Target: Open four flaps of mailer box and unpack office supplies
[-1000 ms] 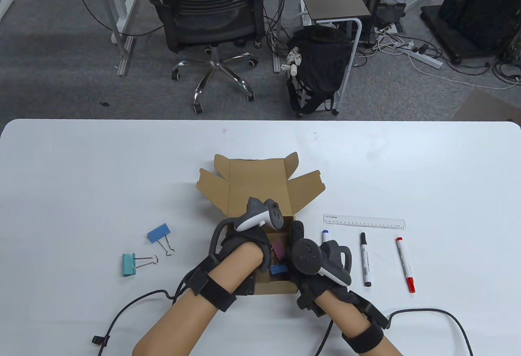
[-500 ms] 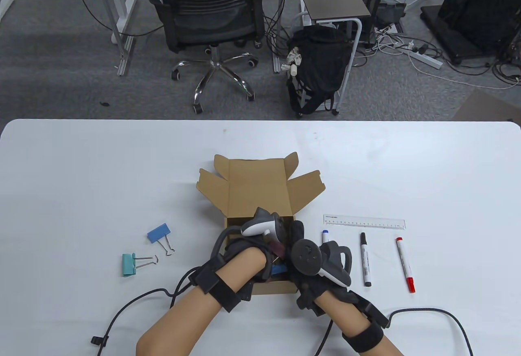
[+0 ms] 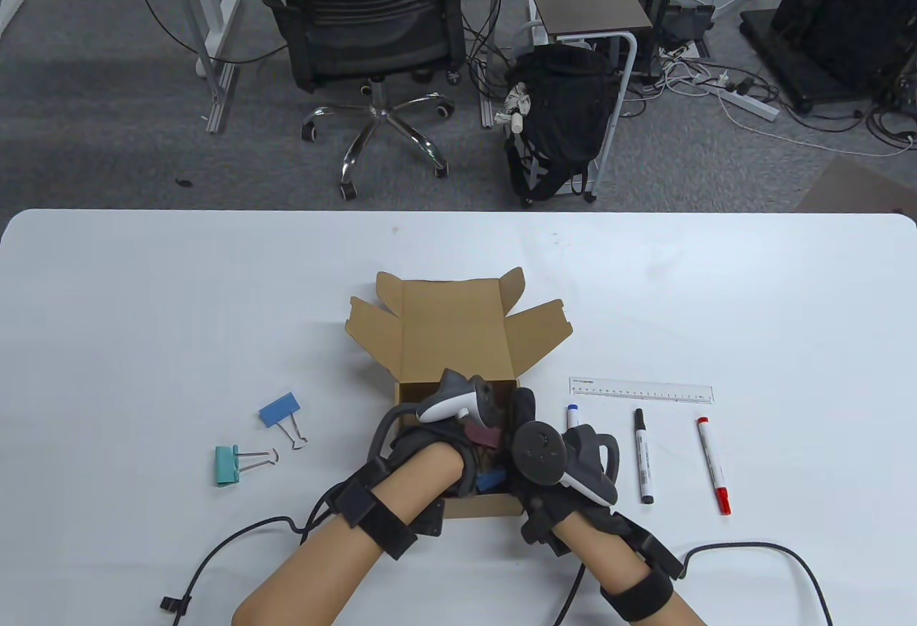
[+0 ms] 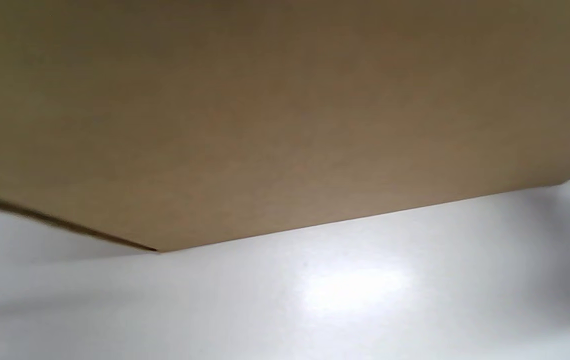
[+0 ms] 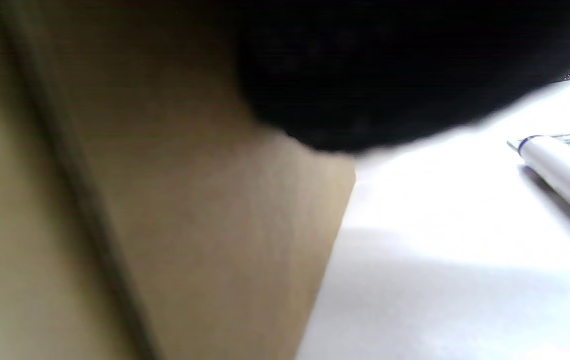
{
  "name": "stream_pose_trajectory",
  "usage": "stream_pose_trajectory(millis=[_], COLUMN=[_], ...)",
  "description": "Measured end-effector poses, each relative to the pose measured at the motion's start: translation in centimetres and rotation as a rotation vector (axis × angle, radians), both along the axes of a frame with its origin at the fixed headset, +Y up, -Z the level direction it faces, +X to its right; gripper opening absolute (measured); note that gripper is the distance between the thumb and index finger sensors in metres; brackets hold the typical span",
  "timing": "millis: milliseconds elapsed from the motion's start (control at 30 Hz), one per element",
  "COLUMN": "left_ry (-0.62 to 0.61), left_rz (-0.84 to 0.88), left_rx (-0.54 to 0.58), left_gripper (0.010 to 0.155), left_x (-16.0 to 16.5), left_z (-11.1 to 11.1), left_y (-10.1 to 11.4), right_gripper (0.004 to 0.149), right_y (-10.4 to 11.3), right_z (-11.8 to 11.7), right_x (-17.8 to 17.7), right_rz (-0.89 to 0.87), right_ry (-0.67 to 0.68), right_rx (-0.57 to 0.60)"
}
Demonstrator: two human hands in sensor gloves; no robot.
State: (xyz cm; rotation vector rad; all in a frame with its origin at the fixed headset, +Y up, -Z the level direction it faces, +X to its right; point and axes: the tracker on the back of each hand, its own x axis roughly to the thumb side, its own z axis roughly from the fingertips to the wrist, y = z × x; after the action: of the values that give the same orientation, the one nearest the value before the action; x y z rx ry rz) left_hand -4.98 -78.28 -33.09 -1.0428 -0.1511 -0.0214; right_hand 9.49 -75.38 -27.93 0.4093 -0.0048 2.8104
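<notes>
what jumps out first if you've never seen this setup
An open cardboard mailer box sits mid-table, flaps splayed, with both gloved hands at its near end: left hand reaching inside, right hand at its right wall. Two binder clips lie left; ruler and markers lie right.

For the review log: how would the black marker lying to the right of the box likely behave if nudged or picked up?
The black marker has a round barrel and lies flat on the smooth white table, so a sideways nudge would probably make it roll. It looks like rigid plastic and so would likely stay stiff when lifted. It is slim, and probably light enough for a simple pinch.
</notes>
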Motion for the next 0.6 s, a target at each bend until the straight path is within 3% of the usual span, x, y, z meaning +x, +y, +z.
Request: stream_pose_trajectory(millis=[167,333,600], left_ry=[-0.049,-0.076,0.047], left_rz=[0.070,0.130,0.360], left_rx=[0.083,0.182,0.328], left_gripper=[0.048,0.045,0.044], left_x=[0.4,0.6,-3.3], left_z=[0.1,0.6,0.5], left_y=[0.7,2.5,8.4], right_gripper=[0.064,0.064,0.065], right_y=[0.0,0.0,0.0], right_z=[0.0,0.0,0.0], right_x=[0.0,0.0,0.1], right_rz=[-0.001,-0.002,-0.003], right_ry=[0.002,-0.001,-0.004], right_rx=[-0.002,-0.003,-0.004])
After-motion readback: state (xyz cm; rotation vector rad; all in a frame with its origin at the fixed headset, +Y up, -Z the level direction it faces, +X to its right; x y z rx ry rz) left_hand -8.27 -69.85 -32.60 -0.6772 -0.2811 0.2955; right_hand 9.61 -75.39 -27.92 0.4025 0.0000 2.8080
